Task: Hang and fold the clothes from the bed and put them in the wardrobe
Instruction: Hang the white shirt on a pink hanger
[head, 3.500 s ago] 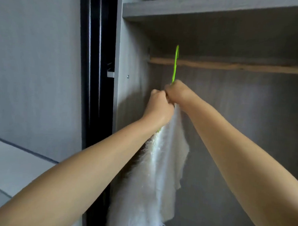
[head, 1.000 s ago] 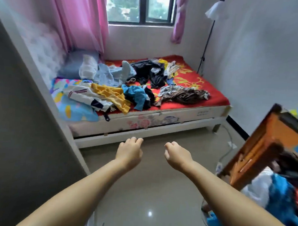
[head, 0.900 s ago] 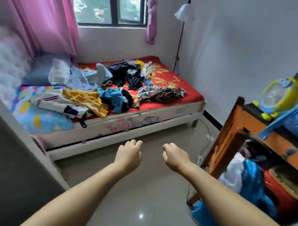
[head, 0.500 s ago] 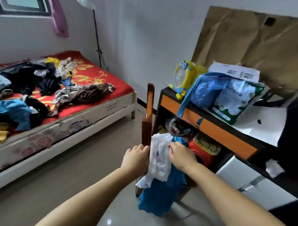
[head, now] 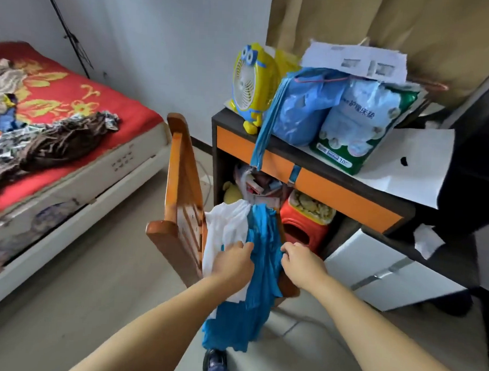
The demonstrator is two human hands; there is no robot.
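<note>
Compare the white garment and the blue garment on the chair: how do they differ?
The white garment lies bunched nearer the wooden chair back; the blue garment drapes beside it and hangs lower, toward the floor. The left hand rests on the white garment at its edge with the blue one; the right hand grips the blue garment. Both hang over the chair, overlapping.

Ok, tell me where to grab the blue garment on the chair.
Grip the blue garment at its bunched top edge on the chair seat, from above; the rest hangs limp toward the floor. Both hands already pinch there.
</note>
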